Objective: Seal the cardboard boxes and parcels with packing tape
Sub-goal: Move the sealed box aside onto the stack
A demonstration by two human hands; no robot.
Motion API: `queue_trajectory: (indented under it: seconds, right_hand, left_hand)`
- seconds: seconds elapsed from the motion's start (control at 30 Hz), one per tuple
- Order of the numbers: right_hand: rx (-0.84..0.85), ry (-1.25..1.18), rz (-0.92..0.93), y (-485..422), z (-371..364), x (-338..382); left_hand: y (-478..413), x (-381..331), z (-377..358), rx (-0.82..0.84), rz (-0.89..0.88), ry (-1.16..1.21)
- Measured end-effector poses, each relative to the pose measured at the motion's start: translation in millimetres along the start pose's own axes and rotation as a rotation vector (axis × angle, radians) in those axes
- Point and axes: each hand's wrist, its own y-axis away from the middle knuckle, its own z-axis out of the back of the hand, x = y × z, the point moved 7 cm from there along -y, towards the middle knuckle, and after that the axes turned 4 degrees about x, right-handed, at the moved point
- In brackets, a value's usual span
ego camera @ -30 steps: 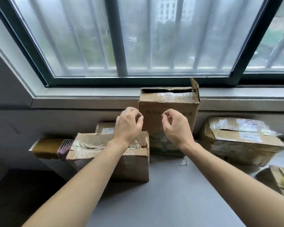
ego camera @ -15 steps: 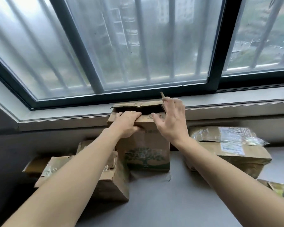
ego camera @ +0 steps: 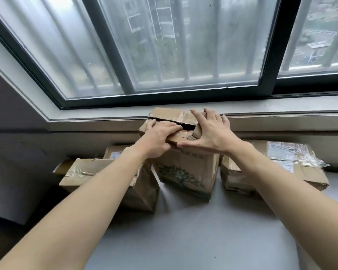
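L hand (ego camera: 158, 135) grips near flap (ego camera: 183, 137), R hand (ego camera: 212, 134) presses flat, fingers spread, on tall box (ego camera: 185, 172); gap btwn flaps may reopen if released.

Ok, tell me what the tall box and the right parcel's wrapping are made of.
Tall box: brown cardboard, matte and creased, with a printed green tree. Right parcel's wrapping: apparently clear plastic film or tape; it crinkles, glints and shows the label beneath.
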Motion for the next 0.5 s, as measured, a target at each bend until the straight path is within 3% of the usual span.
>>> queue_trajectory:
  seconds: [0.13, 0.23, 0.5]
  right_hand:
    - [0.191, 0.133, -0.076, 20, 4, -1]
    - [0.224, 0.142, -0.119, 39, 1, 7]
    - [-0.178, -0.201, -0.23, 85, 4, 26]
  left_hand:
    - [16, -22, -3, 0.065, -0.065, -0.008]
    - [31, -30, -10, 0.148, -0.125, 0.046]
    - [85, -38, -18, 0.162, -0.178, 0.106]
